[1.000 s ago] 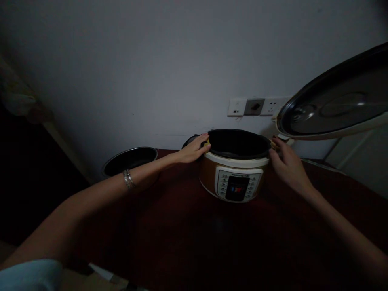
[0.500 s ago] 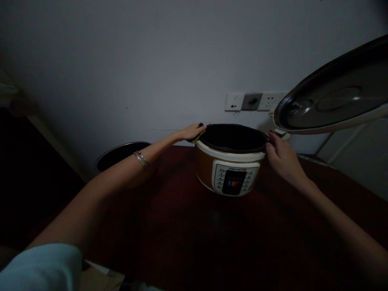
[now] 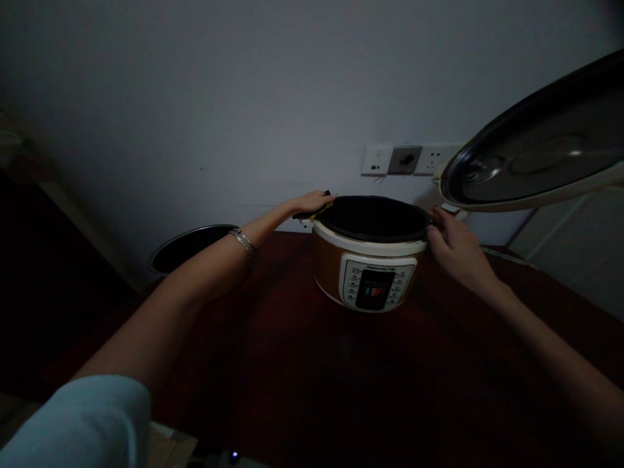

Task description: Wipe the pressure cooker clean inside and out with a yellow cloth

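A brown and white electric cooker (image 3: 370, 276) stands on a dark red table (image 3: 312, 383), its hinged lid (image 3: 536, 159) raised to the right. A black inner pot (image 3: 375, 220) sits in the cooker. My left hand (image 3: 312, 203) lies on the pot's left rim, fingers closed over a dark handle with a yellowish bit under them. At the pot's right rim my right hand (image 3: 455, 250) grips the edge with curled fingers. A bracelet (image 3: 242, 241) circles my left wrist.
A second dark round pot (image 3: 188, 244) sits at the table's far left, partly behind my left forearm. Wall sockets and a switch (image 3: 407, 160) are on the white wall behind the cooker. The room is dim; the left side is in deep shadow.
My left hand has slid from the cooker's side up onto the pot's rim at the back left. My right hand has closed on the right rim. The view has shifted slightly.
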The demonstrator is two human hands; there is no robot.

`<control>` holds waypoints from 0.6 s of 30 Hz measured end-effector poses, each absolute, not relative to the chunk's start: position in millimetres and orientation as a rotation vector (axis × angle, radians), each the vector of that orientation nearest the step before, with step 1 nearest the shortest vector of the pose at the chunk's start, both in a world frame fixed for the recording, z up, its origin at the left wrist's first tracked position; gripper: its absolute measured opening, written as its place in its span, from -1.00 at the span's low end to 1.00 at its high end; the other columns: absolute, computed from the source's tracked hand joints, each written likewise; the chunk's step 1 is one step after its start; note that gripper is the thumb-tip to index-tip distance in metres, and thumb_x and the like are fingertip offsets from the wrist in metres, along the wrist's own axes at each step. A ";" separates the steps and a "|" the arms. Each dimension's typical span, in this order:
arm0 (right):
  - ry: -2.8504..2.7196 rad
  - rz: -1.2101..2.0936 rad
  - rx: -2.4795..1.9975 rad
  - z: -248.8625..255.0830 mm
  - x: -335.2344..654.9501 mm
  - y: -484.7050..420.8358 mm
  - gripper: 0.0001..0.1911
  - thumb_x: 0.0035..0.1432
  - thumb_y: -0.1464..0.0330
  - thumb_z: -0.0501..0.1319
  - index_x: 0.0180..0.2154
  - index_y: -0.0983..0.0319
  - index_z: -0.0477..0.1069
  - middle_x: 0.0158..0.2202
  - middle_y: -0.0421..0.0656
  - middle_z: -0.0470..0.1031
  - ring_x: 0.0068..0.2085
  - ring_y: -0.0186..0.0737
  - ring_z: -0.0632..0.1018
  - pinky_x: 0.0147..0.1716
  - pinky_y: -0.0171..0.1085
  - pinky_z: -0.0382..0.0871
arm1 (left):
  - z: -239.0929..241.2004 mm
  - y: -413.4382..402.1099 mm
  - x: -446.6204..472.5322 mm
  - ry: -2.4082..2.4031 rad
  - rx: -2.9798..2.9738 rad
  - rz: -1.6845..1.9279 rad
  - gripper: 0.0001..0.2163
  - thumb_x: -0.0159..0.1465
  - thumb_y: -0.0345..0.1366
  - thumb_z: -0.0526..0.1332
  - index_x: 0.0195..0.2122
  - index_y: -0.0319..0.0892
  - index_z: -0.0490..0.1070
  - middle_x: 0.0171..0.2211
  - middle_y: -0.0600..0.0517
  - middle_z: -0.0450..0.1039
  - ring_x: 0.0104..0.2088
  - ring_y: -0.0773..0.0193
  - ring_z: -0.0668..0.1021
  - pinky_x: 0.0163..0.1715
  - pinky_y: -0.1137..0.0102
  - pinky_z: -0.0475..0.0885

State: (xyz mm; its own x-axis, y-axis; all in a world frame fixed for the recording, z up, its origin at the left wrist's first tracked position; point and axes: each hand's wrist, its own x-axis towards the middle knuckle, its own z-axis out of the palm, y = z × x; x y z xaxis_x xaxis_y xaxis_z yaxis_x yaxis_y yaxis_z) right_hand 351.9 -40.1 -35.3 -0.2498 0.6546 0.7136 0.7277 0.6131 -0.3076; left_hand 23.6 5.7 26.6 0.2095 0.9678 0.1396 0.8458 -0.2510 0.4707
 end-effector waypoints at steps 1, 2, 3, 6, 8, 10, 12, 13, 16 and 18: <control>-1.971 -0.110 -1.095 -35.1 352.0 -40.3 -0.40 0.20 0.25 -0.06 0.14 0.55 0.21 0.03 0.27 0.39 0.04 0.16 0.43 0.05 0.04 0.28 | 26.5 9.2 24.2 1.704 2.195 0.591 -0.57 0.25 -0.07 -0.05 -0.25 -0.33 0.46 -0.42 -0.07 0.39 -0.36 0.26 0.38 -0.31 0.38 0.28; -1.972 -0.112 -1.095 -35.0 352.2 -40.4 -0.40 0.20 0.25 -0.06 0.14 0.55 0.21 0.03 0.27 0.40 0.04 0.16 0.44 0.04 0.04 0.28 | 26.5 11.9 25.1 1.701 2.185 0.588 -0.56 0.25 -0.07 -0.06 -0.24 -0.34 0.46 -0.42 -0.07 0.39 -0.35 0.25 0.38 -0.30 0.38 0.28; -1.971 -0.115 -1.093 -35.0 352.3 -40.4 -0.39 0.19 0.25 -0.06 0.13 0.55 0.22 0.03 0.27 0.40 0.04 0.16 0.44 0.04 0.04 0.28 | 26.7 13.9 26.3 1.703 2.173 0.585 -0.55 0.25 -0.07 -0.06 -0.22 -0.35 0.46 -0.43 -0.08 0.39 -0.35 0.24 0.39 -0.29 0.37 0.28; -1.967 -0.123 -1.074 -36.0 352.4 -39.2 -0.38 0.19 0.23 -0.07 0.14 0.55 0.22 0.03 0.26 0.40 0.05 0.15 0.44 0.05 0.04 0.28 | 28.6 18.3 31.6 1.728 2.151 0.558 -0.54 0.25 -0.08 -0.07 -0.20 -0.36 0.47 -0.44 -0.09 0.40 -0.34 0.20 0.40 -0.26 0.33 0.28; -1.960 -0.126 -1.068 -37.1 352.4 -37.6 -0.37 0.19 0.22 -0.07 0.14 0.55 0.22 0.03 0.25 0.41 0.05 0.15 0.43 0.05 0.04 0.29 | 30.7 22.0 36.6 1.761 2.163 0.522 -0.54 0.25 -0.08 -0.08 -0.20 -0.36 0.47 -0.43 -0.09 0.40 -0.32 0.18 0.41 -0.24 0.32 0.28; -1.953 -0.127 -1.064 -38.1 352.4 -36.0 -0.36 0.19 0.21 -0.08 0.14 0.55 0.22 0.03 0.26 0.40 0.06 0.16 0.43 0.05 0.05 0.28 | 32.7 27.5 42.6 1.797 2.181 0.475 -0.54 0.26 -0.08 -0.08 -0.20 -0.35 0.47 -0.43 -0.10 0.41 -0.30 0.16 0.41 -0.22 0.31 0.28; -1.945 -0.127 -1.059 -38.8 352.7 -35.3 -0.37 0.18 0.21 -0.08 0.14 0.53 0.22 0.04 0.25 0.40 0.06 0.15 0.43 0.06 0.05 0.27 | 34.1 34.7 49.3 1.836 2.201 0.427 -0.54 0.27 -0.09 -0.09 -0.21 -0.34 0.46 -0.41 -0.11 0.42 -0.28 0.15 0.42 -0.21 0.31 0.28; -1.946 -0.122 -1.057 -38.9 352.9 -35.3 -0.37 0.19 0.21 -0.07 0.15 0.52 0.22 0.04 0.24 0.40 0.07 0.13 0.43 0.07 0.04 0.27 | 34.7 38.7 52.7 1.855 2.214 0.402 -0.54 0.27 -0.10 -0.10 -0.20 -0.35 0.46 -0.39 -0.11 0.42 -0.26 0.15 0.42 -0.20 0.31 0.28; -1.953 -0.095 -1.067 -38.6 353.4 -37.2 -0.39 0.20 0.22 -0.05 0.16 0.49 0.20 0.04 0.22 0.41 0.07 0.11 0.43 0.08 0.02 0.26 | 36.0 49.8 61.7 1.896 2.255 0.337 -0.55 0.29 -0.12 -0.11 -0.17 -0.38 0.43 -0.34 -0.15 0.44 -0.23 0.15 0.42 -0.16 0.32 0.28; -1.949 -0.080 -1.074 -38.1 353.3 -39.0 -0.41 0.20 0.24 -0.03 0.16 0.47 0.20 0.06 0.21 0.40 0.08 0.10 0.42 0.08 0.01 0.27 | 37.2 54.4 65.4 1.878 2.273 0.321 -0.54 0.30 -0.12 -0.10 -0.12 -0.43 0.40 -0.32 -0.19 0.45 -0.21 0.13 0.41 -0.14 0.31 0.27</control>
